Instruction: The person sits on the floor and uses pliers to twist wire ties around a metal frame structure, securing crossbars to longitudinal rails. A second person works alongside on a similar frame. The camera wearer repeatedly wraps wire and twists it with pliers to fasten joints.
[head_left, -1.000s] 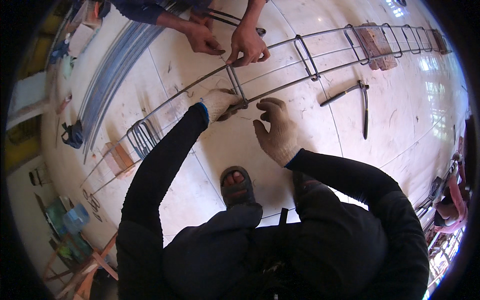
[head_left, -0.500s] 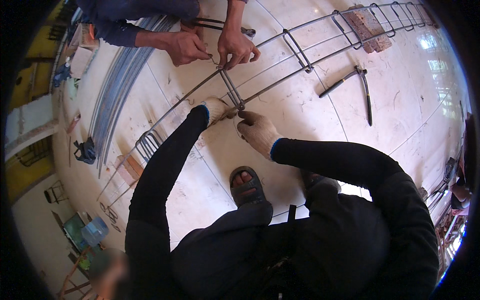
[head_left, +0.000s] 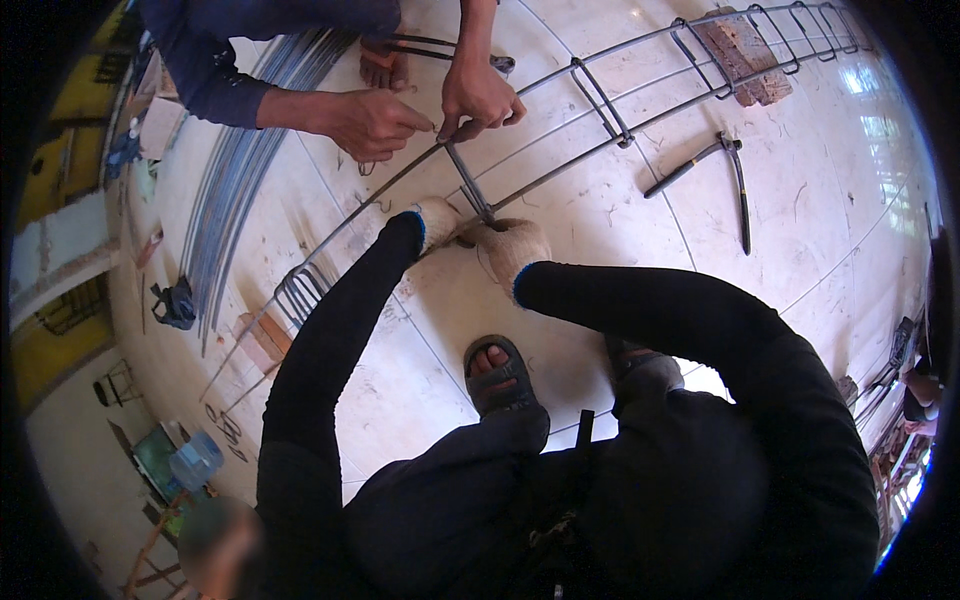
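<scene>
My left hand (head_left: 437, 224), in a cream knit glove, is closed beside the near corner of a wire stirrup (head_left: 468, 182) on a long steel rebar cage (head_left: 560, 165). What its fingers hold is hidden. My right hand (head_left: 515, 250), gloved alike, is on the right of that corner with its fingers curled together on a thin tie wire, barely visible. Across the cage, a co-worker's bare left hand (head_left: 480, 98) pinches at the stirrup's far corner. The co-worker's right hand (head_left: 378, 124) is just left of it, fingers bent.
Black-handled end-cutting pincers (head_left: 720, 165) lie open on the tiled floor at the right. A brick (head_left: 742, 58) props the cage's far end. Bundled steel rods (head_left: 235, 175) and a black plastic bag (head_left: 174, 303) lie left. Several stirrups (head_left: 298, 295) hang around the cage's left end.
My right hand has moved slightly left, closer to my left hand, its wrist turning. The co-worker's right hand has drawn slightly down and pulled back from the corner wire.
</scene>
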